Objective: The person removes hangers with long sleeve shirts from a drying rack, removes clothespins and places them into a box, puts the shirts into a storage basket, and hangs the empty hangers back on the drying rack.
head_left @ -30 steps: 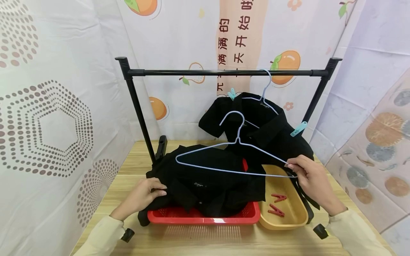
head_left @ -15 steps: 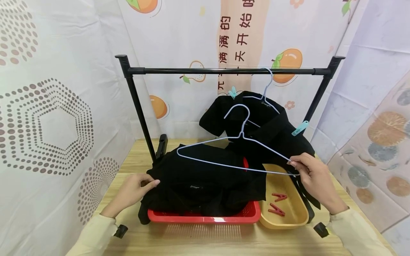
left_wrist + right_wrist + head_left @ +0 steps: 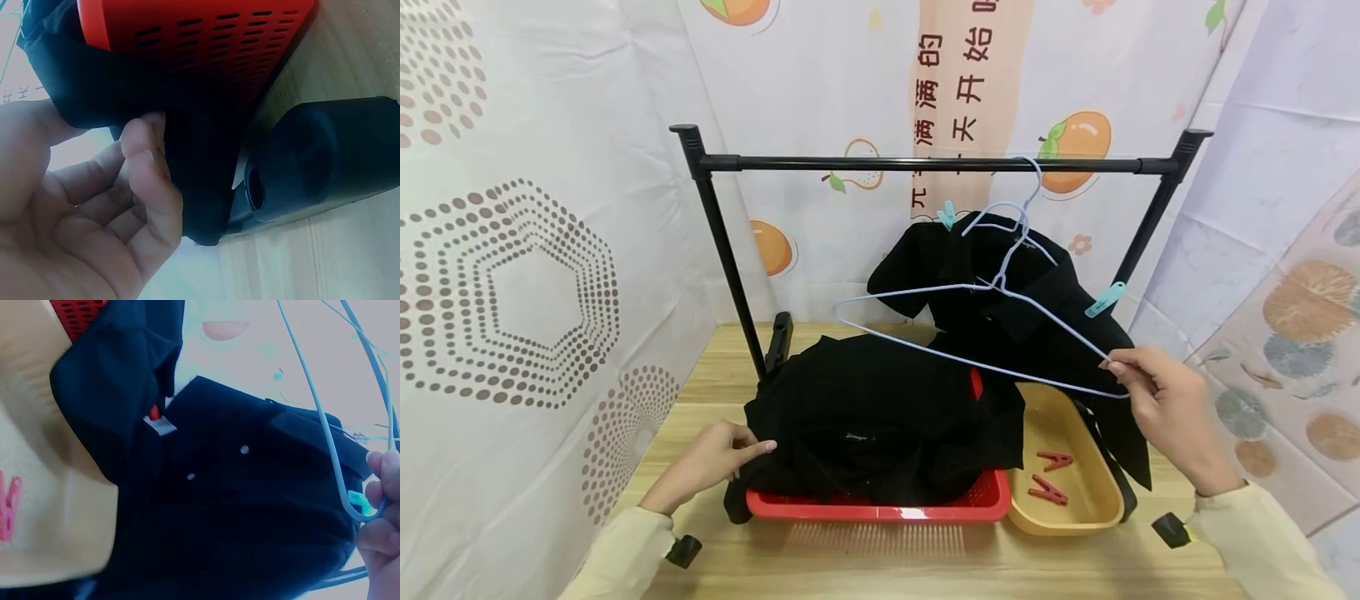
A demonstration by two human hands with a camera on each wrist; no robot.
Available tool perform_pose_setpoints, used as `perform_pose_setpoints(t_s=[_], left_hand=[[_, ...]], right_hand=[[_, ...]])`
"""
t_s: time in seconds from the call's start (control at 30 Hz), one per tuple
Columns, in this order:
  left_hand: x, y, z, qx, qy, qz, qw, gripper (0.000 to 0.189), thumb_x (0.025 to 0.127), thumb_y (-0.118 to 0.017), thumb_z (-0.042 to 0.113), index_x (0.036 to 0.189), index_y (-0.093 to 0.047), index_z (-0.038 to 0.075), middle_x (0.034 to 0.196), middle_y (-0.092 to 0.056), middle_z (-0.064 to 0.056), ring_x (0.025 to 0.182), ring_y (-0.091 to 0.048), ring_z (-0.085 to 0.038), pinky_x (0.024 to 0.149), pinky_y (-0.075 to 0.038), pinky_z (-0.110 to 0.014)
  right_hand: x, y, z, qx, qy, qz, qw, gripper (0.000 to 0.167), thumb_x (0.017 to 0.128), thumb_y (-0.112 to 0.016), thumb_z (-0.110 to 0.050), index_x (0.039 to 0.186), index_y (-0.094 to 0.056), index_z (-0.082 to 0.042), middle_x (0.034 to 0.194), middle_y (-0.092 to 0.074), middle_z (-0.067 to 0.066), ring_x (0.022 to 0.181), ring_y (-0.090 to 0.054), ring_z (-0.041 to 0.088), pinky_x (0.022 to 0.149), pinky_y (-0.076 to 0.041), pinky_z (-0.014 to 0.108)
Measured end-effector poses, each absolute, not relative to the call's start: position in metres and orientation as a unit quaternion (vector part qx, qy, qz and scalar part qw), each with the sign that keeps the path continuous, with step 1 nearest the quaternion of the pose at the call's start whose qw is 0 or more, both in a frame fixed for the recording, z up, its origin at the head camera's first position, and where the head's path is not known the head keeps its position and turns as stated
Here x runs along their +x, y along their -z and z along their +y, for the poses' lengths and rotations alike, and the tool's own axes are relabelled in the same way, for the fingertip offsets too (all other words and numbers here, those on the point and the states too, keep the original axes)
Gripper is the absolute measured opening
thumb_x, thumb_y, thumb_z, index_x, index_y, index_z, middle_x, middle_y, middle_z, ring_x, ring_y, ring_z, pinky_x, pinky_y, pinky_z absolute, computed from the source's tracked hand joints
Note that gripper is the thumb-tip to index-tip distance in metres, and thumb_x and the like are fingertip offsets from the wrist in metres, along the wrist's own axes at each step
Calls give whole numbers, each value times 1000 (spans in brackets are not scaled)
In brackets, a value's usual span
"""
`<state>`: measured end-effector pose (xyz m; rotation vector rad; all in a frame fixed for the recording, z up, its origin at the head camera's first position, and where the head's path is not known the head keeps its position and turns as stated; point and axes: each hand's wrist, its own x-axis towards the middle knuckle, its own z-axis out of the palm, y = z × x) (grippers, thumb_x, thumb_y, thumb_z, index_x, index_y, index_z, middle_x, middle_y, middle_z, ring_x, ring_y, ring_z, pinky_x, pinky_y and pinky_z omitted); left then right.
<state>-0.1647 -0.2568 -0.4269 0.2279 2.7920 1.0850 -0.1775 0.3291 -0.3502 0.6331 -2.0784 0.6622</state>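
Two bare hands are at work: the left hand [image 3: 718, 458], fingers curled, pinches the left edge of a black collared shirt [image 3: 865, 392], thumb uppermost. That shirt lies heaped in a red perforated basket [image 3: 880, 513], collar toward the near rim. Above it, a pale blue hanger [image 3: 1002, 283] slants down from left to right along its long axis, its hook upward and curling left, in front of a hung black shirt [image 3: 1045, 350]. At its lower right corner, the right hand [image 3: 1176, 412] grips it firmly between thumb and fingers.
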Motion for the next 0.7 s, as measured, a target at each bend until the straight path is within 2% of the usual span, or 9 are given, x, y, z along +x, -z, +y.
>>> perform_pose_setpoints(t_s=[0.23,0.33,0.5,0.7], left_hand=[[-162,426,-254,57,-373,923,81,35,99,-70,39,78,-69,11,64,-52,0,55,-55,-17,52,-45,-29],[-162,426,-254,54,-370,924,77,36,99,-70,39,76,-68,11,62,-50,0,54,-54,-16,51,-43,-29],[-163,428,-254,51,-369,925,71,35,98,-71,39,76,-68,12,62,-51,0,54,-54,-15,52,-44,-29],[-162,431,-254,49,-374,924,60,33,97,-72,38,78,-70,10,61,-53,0,53,-54,-16,51,-44,-29]], right_hand=[[-170,331,346,218,-271,-823,450,14,88,-72,14,97,-75,4,88,-72,10,71,-49,-9,68,-36,9],[-168,325,354,197,-289,-812,467,9,90,-70,12,96,-75,6,90,-73,6,72,-50,-9,71,-38,8],[-160,316,370,160,-327,-803,471,9,95,-65,10,100,-74,10,95,-74,1,77,-56,-8,73,-41,7],[-149,306,390,95,-344,-800,482,15,100,-63,3,106,-71,13,95,-64,-26,78,-54,-9,68,-37,5]])
